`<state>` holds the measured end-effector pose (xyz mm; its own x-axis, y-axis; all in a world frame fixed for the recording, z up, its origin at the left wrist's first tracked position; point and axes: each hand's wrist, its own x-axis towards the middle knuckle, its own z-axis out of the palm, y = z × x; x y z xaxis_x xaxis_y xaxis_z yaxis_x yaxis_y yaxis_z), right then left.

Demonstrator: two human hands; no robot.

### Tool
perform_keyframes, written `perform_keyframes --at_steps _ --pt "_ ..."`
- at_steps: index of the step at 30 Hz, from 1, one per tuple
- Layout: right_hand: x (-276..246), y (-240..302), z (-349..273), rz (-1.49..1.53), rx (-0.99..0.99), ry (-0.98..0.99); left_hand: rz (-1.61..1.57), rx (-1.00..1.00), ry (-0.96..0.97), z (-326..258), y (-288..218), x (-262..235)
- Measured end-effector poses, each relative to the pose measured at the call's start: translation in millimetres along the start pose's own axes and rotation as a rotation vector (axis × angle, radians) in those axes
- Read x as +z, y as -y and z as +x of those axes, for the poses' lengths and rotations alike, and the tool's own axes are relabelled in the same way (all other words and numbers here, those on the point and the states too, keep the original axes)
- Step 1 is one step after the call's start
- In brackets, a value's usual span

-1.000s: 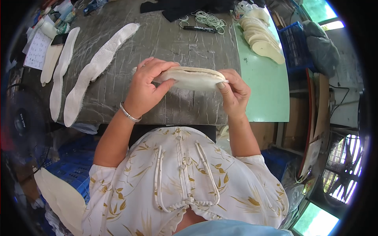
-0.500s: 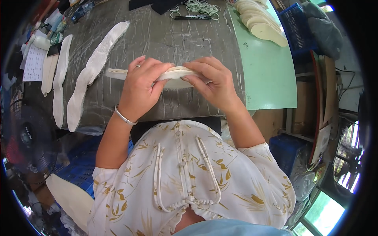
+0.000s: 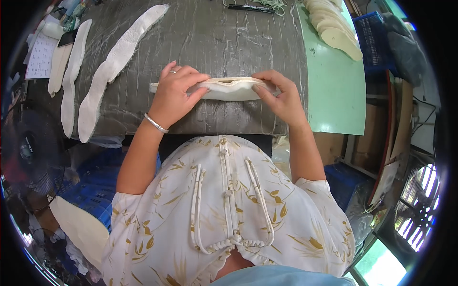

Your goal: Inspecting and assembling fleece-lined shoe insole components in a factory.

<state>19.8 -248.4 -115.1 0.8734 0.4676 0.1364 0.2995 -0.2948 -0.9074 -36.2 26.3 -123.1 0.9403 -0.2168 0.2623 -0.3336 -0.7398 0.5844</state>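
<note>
Across the near part of the dark table, both hands hold a small stack of white fleecy insoles [image 3: 231, 91] edge-on, with a thin cream layer along its top edge. My left hand [image 3: 175, 90] grips the left part between thumb and fingers, and a short pale end sticks out beyond it. At the other end my right hand [image 3: 281, 93] pinches the stack, thumb on the near side and fingers on the far edge. Between the hands the layers part in a narrow gap. To the left lie a long row of white fleecy insoles [image 3: 119, 55] and a narrower white row [image 3: 75, 78].
A fanned row of cream insoles [image 3: 338, 38] rests on a green mat [image 3: 334, 105] at the right. A black marker [image 3: 250, 8] and pale rubber bands [image 3: 275, 5] lie at the far edge. A fan [image 3: 29, 148] stands at lower left; a blue crate [image 3: 374, 40] is at right.
My right hand has moved right along the insoles, so the hands are wider apart. More of the white fleecy side and a gap between layers now show. The whole view has shifted slightly.
</note>
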Motion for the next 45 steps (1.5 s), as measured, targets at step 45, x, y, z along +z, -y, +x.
perform_keyframes --at_steps 45 --pt "42.7 13.9 16.2 -0.395 -0.38 0.041 -0.032 -0.04 -0.043 -19.5 -5.0 4.3"
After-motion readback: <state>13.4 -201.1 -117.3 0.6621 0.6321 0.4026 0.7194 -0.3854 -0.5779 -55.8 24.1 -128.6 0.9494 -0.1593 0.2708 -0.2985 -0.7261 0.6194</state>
